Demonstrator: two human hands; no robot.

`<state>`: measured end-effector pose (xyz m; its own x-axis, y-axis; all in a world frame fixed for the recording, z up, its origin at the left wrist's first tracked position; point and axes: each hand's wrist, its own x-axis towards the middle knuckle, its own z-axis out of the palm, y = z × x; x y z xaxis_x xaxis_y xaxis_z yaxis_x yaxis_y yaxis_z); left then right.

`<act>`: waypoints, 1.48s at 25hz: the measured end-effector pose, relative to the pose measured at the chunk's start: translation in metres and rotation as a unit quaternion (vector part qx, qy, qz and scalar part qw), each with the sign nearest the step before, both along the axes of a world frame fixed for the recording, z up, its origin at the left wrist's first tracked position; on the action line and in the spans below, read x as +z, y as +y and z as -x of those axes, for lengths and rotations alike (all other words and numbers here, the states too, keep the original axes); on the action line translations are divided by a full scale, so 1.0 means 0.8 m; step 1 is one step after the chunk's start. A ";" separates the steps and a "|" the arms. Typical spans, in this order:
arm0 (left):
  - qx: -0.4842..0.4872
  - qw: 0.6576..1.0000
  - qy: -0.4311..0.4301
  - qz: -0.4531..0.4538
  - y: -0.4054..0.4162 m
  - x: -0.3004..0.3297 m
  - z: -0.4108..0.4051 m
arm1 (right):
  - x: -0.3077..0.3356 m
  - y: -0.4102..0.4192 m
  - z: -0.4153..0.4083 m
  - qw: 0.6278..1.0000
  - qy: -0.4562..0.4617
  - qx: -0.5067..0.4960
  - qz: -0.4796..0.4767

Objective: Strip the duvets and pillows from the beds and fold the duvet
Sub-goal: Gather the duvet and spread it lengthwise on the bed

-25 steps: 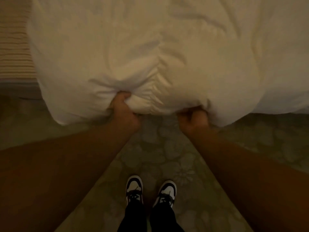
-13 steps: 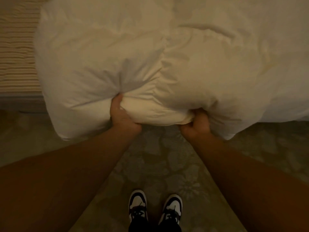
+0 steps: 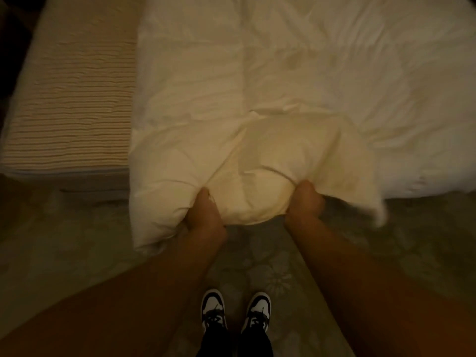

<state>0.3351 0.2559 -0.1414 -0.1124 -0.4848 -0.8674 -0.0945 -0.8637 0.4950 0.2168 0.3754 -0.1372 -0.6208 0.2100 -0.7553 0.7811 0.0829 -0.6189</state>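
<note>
Duvet (image 3: 257,104), one, gripped by two hands: left hand (image 3: 203,215), right hand (image 3: 304,202).

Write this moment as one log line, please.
left hand: grips duvet edge | right hand: grips duvet edge | duvet: bunched, on bed, overhanging carpet | stage: stripping

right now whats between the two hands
In the head view, a bunched, rounded fold of the duvet fills the gap between the left hand and the right hand; both grip it.
</note>
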 end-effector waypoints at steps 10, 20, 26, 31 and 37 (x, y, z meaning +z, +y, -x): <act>-0.394 0.898 -0.190 0.055 -0.099 0.025 -0.050 | 0.007 -0.038 -0.040 0.856 0.025 0.413 -0.310; -0.210 0.943 -0.157 0.207 -0.246 -0.124 -0.068 | -0.115 -0.185 -0.051 0.703 0.348 0.561 -0.264; -0.279 0.857 -0.293 0.320 -0.259 -0.142 -0.115 | -0.143 -0.175 -0.078 0.579 0.340 0.670 -0.316; -0.395 0.783 -0.378 0.297 -0.260 -0.066 -0.084 | -0.069 -0.144 -0.034 0.568 0.306 0.713 -0.274; -0.615 0.603 -0.223 0.456 -0.200 0.112 0.019 | 0.126 -0.065 0.072 0.613 0.329 0.649 -0.308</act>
